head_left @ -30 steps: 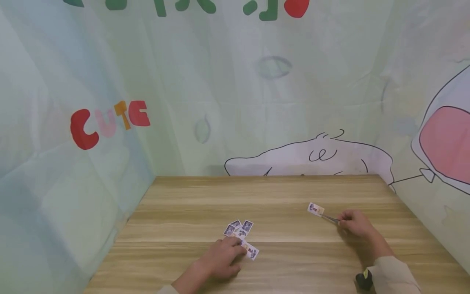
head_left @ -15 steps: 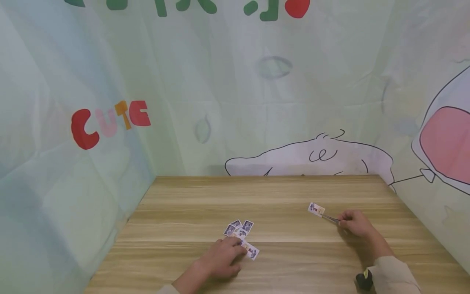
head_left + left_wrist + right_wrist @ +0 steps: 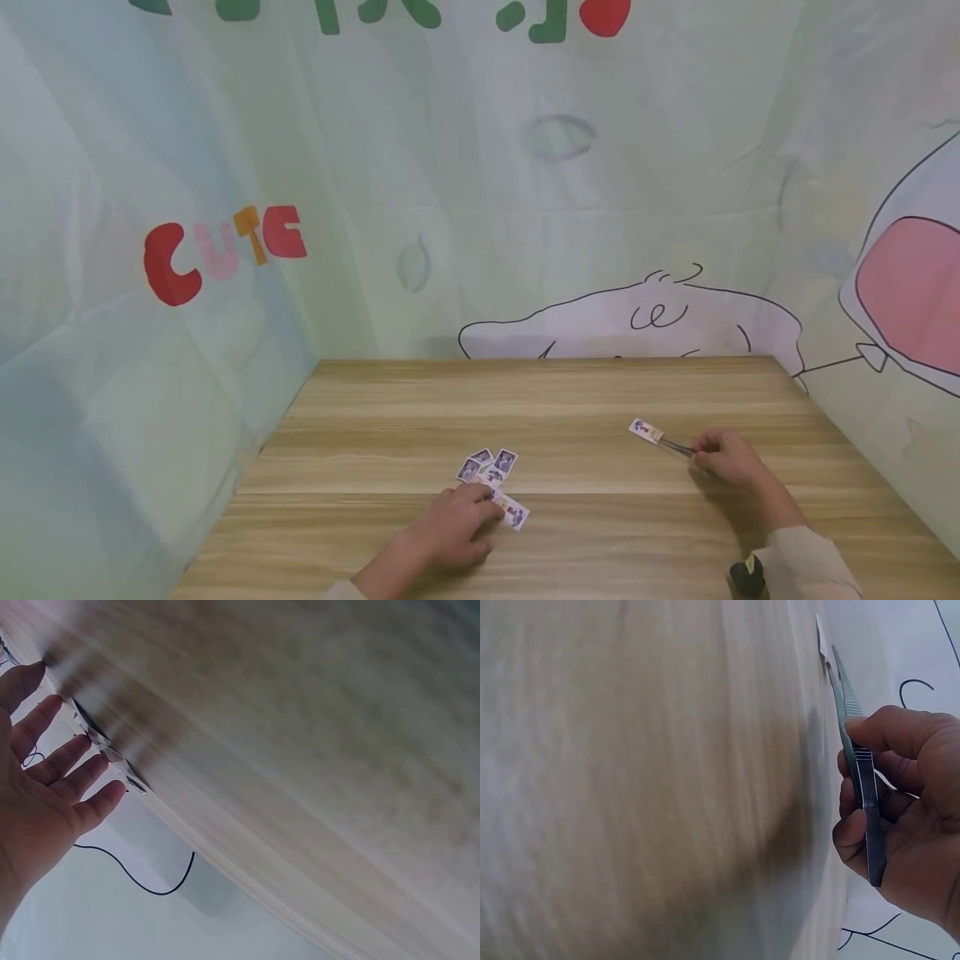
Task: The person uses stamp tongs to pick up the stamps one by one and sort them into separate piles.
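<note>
In the head view my right hand (image 3: 726, 454) pinches metal tweezers (image 3: 678, 447). Their tips meet the near end of a small printed card (image 3: 645, 431) on the right half of the table. From the right wrist, the tweezers (image 3: 862, 750) lie between thumb and curled fingers, tips slightly apart beside the white card (image 3: 822, 636). My left hand (image 3: 456, 527) rests over a printed card (image 3: 513, 511), its fingers loosely spread and covering part of it. Just beyond those fingertips, several small picture cards (image 3: 470, 470) overlap in a loose cluster. The left wrist view shows the fingers (image 3: 67, 761) extended.
The wooden table (image 3: 570, 387) stands against a pale printed cloth backdrop (image 3: 480, 167) at the back and sides. A small black object (image 3: 746, 575) is by the right sleeve (image 3: 802, 562).
The card at the tweezers has shifted slightly, its far edge now a little nearer and looking narrower. The tweezer tips have moved slightly with it. My left hand and the cluster stay put.
</note>
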A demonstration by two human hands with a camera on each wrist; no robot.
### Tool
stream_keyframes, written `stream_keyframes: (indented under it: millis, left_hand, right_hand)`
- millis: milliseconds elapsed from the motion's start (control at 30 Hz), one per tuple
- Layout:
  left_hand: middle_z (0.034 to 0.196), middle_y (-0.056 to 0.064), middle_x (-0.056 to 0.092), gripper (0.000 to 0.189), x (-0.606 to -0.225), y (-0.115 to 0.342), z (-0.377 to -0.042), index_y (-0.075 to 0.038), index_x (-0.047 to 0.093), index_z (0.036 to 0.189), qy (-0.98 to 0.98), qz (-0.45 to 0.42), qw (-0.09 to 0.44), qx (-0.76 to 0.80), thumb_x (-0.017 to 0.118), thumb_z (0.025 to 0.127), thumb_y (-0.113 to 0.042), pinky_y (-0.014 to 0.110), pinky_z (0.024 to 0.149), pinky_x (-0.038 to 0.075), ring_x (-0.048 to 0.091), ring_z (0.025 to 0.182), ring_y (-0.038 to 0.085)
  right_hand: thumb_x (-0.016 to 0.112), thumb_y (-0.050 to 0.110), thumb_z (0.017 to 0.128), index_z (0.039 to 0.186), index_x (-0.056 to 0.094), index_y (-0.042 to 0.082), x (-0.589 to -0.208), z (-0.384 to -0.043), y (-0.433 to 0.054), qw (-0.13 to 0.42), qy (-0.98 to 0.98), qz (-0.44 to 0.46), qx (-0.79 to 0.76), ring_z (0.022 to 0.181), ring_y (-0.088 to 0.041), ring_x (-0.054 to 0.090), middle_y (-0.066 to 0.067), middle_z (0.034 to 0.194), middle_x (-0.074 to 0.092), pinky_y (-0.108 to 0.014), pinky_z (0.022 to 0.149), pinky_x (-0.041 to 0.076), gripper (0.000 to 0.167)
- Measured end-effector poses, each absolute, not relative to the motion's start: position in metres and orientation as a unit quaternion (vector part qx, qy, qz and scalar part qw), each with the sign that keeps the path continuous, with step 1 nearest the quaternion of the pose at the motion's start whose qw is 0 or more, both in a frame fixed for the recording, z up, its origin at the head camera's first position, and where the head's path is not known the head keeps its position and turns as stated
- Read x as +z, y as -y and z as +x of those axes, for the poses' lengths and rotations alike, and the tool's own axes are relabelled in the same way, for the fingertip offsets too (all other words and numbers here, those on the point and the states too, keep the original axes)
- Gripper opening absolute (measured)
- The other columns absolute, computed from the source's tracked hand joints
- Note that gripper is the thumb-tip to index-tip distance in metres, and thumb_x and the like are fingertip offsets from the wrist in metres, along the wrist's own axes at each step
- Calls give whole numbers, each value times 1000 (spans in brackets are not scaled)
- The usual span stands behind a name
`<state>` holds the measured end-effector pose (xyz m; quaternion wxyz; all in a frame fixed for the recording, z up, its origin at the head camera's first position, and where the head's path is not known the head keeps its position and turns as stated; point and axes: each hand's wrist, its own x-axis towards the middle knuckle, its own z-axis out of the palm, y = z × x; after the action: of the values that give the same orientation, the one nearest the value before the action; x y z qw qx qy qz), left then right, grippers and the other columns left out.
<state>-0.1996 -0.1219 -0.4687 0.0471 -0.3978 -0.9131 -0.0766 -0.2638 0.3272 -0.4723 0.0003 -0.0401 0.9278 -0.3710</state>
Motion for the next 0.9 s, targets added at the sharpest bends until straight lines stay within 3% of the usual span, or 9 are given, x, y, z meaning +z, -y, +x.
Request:
stream_keyframes:
  millis: [300, 900]
  left_hand:
    - [117, 7, 55, 36, -467, 122, -199, -16, 64, 112, 915, -394, 40, -77, 66, 78, -29, 38, 87, 44, 50, 109, 21]
    - [115, 6, 56, 37, -468, 122, -197, -17, 65, 111, 915, -395, 47, -68, 68, 77, -30, 37, 84, 46, 52, 105, 19]
  right_hand:
    - [62, 1, 78, 90, 62, -6, -463, -258, -328, 26, -937, -21, -348, 80, -25, 53, -8, 84, 60, -45, 74, 44, 14]
    - [65, -2, 74, 84, 64, -5, -460, -240, -315, -6, -927, -102, -360, 72, -18, 53, -4, 76, 60, -33, 65, 46, 11]
